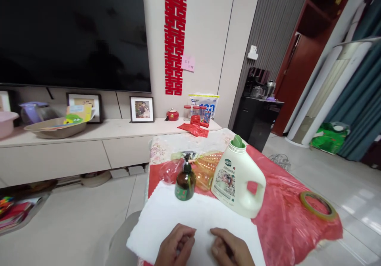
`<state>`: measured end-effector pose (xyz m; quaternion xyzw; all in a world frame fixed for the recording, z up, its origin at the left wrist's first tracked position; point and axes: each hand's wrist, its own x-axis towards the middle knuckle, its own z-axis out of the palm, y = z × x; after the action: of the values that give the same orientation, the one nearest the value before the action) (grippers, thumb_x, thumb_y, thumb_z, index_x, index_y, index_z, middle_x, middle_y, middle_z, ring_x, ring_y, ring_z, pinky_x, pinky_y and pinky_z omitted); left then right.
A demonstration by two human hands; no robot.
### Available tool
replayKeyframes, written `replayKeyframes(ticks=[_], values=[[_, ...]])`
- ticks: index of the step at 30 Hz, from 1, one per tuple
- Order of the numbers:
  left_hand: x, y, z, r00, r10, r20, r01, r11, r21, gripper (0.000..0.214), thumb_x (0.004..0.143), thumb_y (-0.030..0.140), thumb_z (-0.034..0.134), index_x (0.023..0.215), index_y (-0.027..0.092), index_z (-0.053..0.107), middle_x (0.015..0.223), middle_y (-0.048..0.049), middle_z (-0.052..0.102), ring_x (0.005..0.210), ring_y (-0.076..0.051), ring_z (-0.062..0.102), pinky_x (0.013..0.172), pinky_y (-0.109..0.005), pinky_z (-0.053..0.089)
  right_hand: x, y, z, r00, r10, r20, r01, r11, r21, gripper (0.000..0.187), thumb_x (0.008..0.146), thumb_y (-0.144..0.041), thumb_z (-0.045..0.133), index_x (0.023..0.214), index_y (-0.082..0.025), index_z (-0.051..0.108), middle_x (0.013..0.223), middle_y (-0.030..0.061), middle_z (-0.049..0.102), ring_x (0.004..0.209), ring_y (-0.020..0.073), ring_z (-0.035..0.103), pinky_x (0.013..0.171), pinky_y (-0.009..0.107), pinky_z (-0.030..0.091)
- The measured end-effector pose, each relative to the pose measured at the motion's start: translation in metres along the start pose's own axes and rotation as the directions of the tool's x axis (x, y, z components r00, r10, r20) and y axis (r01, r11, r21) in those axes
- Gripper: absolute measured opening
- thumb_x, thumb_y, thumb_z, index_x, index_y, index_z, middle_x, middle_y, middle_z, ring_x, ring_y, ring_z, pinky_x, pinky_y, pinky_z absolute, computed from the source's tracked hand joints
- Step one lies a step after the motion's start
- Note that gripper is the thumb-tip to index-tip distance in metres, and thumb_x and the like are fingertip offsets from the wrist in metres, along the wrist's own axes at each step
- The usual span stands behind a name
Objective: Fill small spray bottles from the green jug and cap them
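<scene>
My left hand (177,245) and my right hand (231,248) rest a little apart at the front of a white cloth (160,222), fingers loosely curled in on themselves and nothing visible in them. Beyond my left hand stands an upright dark amber pump bottle (185,184) with a black pump head and a green label. A large pale green jug (235,182) with a side handle stands upright beyond my right hand. A green spout (237,141) shows in its neck. Neither hand touches the bottle or the jug.
Clear plastic bottles (205,169) lie behind the pump bottle. A roll of yellowish tape (318,205) lies on the red table cover (285,202) at right. Glass jars (195,112) with red lids stand on the white cabinet (125,129) behind. A grey stool (122,238) sits at left.
</scene>
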<state>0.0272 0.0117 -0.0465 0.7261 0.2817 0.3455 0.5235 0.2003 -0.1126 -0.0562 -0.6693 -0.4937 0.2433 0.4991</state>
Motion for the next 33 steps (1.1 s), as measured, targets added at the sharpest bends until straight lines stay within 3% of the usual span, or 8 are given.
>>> replayKeyframes(ticks=[2, 5, 8, 10, 14, 18, 26, 33], values=[[0.001, 0.006, -0.004, 0.997, -0.046, 0.065, 0.045, 0.999, 0.016, 0.035, 0.090, 0.054, 0.056, 0.089, 0.024, 0.073, 0.084, -0.0030, 0.070, 0.075, -0.018, 0.064, 0.070, -0.027, 0.050, 0.012, -0.025, -0.009, 0.993, -0.021, 0.119, 0.027, 0.998, -0.049, 0.038, 0.093, -0.051, 0.056, 0.112, -0.020, 0.068, 0.081, 0.0027, 0.068, 0.068, 0.0136, 0.059, 0.064, 0.022, 0.045], [0.002, 0.011, -0.009, 0.986, -0.126, 0.105, 0.125, 0.992, 0.021, 0.042, 0.088, 0.059, 0.056, 0.082, 0.021, 0.072, 0.078, -0.0023, 0.069, 0.074, -0.018, 0.061, 0.069, -0.027, 0.048, 0.026, -0.062, -0.023, 0.992, -0.035, 0.119, 0.043, 0.997, -0.067, 0.034, 0.095, -0.049, 0.051, 0.103, -0.021, 0.068, 0.079, 0.0023, 0.066, 0.072, 0.0150, 0.060, 0.067, 0.023, 0.046], [0.003, 0.016, -0.010, 0.974, -0.207, 0.089, 0.211, 0.977, -0.035, 0.054, 0.086, 0.069, 0.053, 0.077, 0.018, 0.070, 0.069, -0.0014, 0.066, 0.066, -0.017, 0.056, 0.064, -0.027, 0.045, 0.029, -0.081, -0.035, 0.991, -0.080, 0.111, 0.078, 0.997, 0.023, 0.037, 0.096, -0.052, 0.049, 0.093, -0.020, 0.067, 0.079, 0.0028, 0.067, 0.069, 0.0147, 0.060, 0.067, 0.024, 0.046], [0.004, 0.022, -0.008, 0.977, -0.198, 0.078, 0.204, 0.976, -0.077, 0.060, 0.086, 0.073, 0.048, 0.076, 0.018, 0.070, 0.064, -0.0015, 0.064, 0.063, -0.016, 0.055, 0.063, -0.026, 0.044, 0.026, -0.079, -0.040, 0.995, -0.072, 0.074, 0.061, 0.988, 0.142, 0.045, 0.095, -0.059, 0.047, 0.085, -0.019, 0.065, 0.074, 0.0031, 0.066, 0.064, 0.0142, 0.059, 0.063, 0.025, 0.044], [0.012, 0.043, 0.006, 0.998, -0.062, 0.028, 0.065, 0.989, -0.131, 0.069, 0.088, 0.077, 0.039, 0.056, 0.019, 0.060, 0.057, -0.0016, 0.056, 0.057, -0.015, 0.051, 0.061, -0.027, 0.040, 0.019, -0.057, -0.038, 0.997, 0.071, -0.025, -0.057, 0.936, 0.346, 0.064, 0.088, -0.078, 0.043, 0.068, -0.019, 0.057, 0.053, 0.0014, 0.055, 0.049, 0.0129, 0.049, 0.054, 0.025, 0.036], [0.028, 0.054, 0.026, 0.999, -0.036, -0.018, 0.034, 0.992, -0.126, 0.070, 0.089, 0.078, 0.034, 0.047, 0.022, 0.044, 0.050, 0.0016, 0.043, 0.053, -0.013, 0.043, 0.060, -0.027, 0.036, 0.019, -0.038, -0.030, 0.985, 0.167, -0.039, -0.141, 0.914, 0.380, 0.070, 0.084, -0.085, 0.035, 0.055, -0.022, 0.046, 0.041, -0.0029, 0.035, 0.043, 0.0109, 0.033, 0.048, 0.024, 0.023], [0.036, 0.028, 0.043, 0.981, -0.161, -0.111, 0.151, 0.984, -0.096, 0.069, 0.090, 0.078, 0.024, 0.049, 0.024, 0.035, 0.048, 0.0032, 0.037, 0.051, -0.015, 0.042, 0.059, -0.031, 0.034, 0.023, -0.024, -0.024, 0.962, 0.215, -0.168, -0.167, 0.952, 0.258, 0.070, 0.089, -0.081, 0.031, 0.049, -0.024, 0.034, 0.047, -0.0028, 0.027, 0.048, 0.0120, 0.032, 0.054, 0.029, 0.027], [0.029, 0.016, 0.040, 0.976, -0.132, -0.173, 0.133, 0.991, -0.007, 0.067, 0.090, 0.078, 0.027, 0.049, 0.026, 0.040, 0.047, 0.0017, 0.039, 0.052, -0.017, 0.043, 0.060, -0.032, 0.039, 0.024, -0.026, -0.015, 0.952, 0.235, -0.194, -0.180, 0.947, 0.266, 0.068, 0.093, -0.075, 0.034, 0.048, -0.023, 0.037, 0.047, -0.0024, 0.029, 0.048, 0.0122, 0.037, 0.053, 0.029, 0.028]])
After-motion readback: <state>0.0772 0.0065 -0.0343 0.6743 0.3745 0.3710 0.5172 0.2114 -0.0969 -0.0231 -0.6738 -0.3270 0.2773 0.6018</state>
